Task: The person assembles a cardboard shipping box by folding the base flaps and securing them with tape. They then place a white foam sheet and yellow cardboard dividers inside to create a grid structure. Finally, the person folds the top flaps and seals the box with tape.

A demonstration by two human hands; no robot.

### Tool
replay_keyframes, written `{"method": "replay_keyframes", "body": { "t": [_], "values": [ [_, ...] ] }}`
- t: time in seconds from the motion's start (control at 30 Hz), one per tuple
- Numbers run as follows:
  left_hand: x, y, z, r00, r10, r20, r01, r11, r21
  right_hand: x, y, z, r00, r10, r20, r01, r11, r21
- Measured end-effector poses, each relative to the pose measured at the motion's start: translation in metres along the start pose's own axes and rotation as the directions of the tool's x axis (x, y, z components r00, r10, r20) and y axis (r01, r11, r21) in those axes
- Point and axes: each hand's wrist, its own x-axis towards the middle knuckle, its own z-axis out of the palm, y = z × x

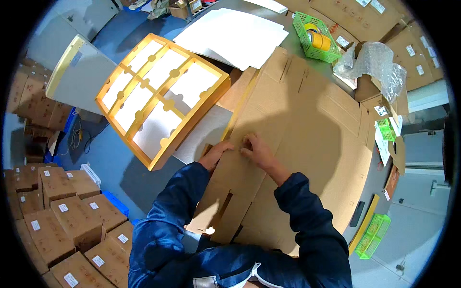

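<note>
A large flattened cardboard box (307, 192) lies in front of me with its flaps and slots spread out. At its left edge my left hand (217, 155) is closed over the cardboard, its fingertips on the top face. Just right of it, my right hand (259, 152) rests on the same panel with fingers curled into a pinch. Whatever those fingers hold, if anything, is too small or hidden to make out. Left of the cardboard sits a yellow wooden frame (165, 140), split into several compartments with white bottoms and small round notches in its dividers.
White sheets (235, 36) lie at the table's far side. A green basket (314, 41) with tape rolls and a heap of bubble wrap (379, 65) are at the back right. Another green basket (373, 236) stands at right. Stacked cartons (77, 216) fill the lower left.
</note>
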Motion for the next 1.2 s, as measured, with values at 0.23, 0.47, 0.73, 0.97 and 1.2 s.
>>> {"method": "replay_keyframes", "body": {
  "t": [0.23,0.47,0.73,0.97,1.2],
  "values": [
    [0.011,-0.013,-0.016,0.998,0.058,-0.029,-0.058,0.998,0.026,-0.011,-0.016,0.009,0.992,-0.103,-0.07,0.093,0.986,-0.135],
    [0.017,-0.006,-0.015,0.997,-0.036,0.063,0.038,0.999,-0.035,-0.004,0.017,-0.01,0.946,0.249,0.208,-0.324,0.689,0.649],
    [0.022,-0.003,-0.016,0.982,-0.137,0.127,0.152,0.981,-0.123,-0.017,0.004,0.004,0.994,-0.094,-0.061,0.096,0.995,0.024],
    [0.026,-0.015,-0.025,0.994,-0.08,0.07,0.09,0.984,-0.153,-0.009,-0.014,-0.007,0.995,-0.103,0.007,0.097,0.917,-0.387],
    [0.026,-0.007,-0.017,0.998,-0.063,0.008,0.062,0.993,0.102,-0.001,0.005,-0.012,0.918,-0.391,0.071,0.379,0.806,-0.455]
  ]
}}
